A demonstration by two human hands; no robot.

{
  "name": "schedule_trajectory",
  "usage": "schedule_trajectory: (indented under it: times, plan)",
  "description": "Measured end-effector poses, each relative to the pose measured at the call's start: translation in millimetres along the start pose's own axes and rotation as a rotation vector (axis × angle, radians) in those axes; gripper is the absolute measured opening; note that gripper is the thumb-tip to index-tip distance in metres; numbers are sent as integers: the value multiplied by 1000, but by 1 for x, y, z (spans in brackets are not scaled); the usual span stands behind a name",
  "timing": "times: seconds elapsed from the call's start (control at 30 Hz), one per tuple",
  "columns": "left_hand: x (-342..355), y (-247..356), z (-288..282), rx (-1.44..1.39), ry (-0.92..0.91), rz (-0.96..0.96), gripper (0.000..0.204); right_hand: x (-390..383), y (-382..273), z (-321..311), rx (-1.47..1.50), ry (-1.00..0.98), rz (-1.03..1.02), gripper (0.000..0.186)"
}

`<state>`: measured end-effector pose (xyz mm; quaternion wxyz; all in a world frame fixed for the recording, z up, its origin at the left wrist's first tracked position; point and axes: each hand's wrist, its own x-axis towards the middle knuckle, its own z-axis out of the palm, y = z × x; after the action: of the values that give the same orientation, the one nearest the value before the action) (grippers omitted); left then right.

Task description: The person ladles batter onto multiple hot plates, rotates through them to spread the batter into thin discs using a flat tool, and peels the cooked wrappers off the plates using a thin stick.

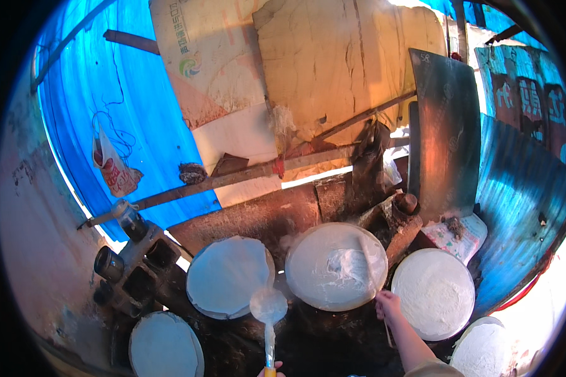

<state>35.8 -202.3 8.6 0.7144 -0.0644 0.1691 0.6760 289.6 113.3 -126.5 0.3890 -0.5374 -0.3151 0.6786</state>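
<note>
At the bottom centre of the frame we record the left hand, partly cut off by the edge, its visible fingers wrapped round the yellow end of a ladle; whether the bowl touches anything we cannot tell. Right of centre, we observe the right hand, fingers curled tightly round a thin stick, at the lower right edge of a round griddle coated with pale batter. We note a pale round sheet left of that griddle.
</note>
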Motion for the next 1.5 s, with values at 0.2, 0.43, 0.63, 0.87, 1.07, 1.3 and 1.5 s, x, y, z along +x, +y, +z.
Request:
schedule_trajectory:
  times: [0.2,0.43,0.63,0.87,1.07,1.3,1.5]
  plan:
    - [5,10,3,216,113,-38,43,-41,-24,-23,-98,-295,249,15]
    - [79,34,63,757,-122,-235,42,10,-6,-18,-210,-160,18,17]
    - [176,-14,71,683,-41,-104,36,-39,51,-53,-38,-473,93,11]
    - [237,-101,18,889,407,108,33,-47,137,38,203,-28,-6,50]
    - [225,-86,3,704,511,163,22,-35,37,62,-63,-143,122,28]
    - [216,-77,2,374,368,-18,10,-13,84,42,-4,-334,-478,14]
    - [179,-8,17,-639,-189,-503,10,-75,12,89,313,-464,301,12]
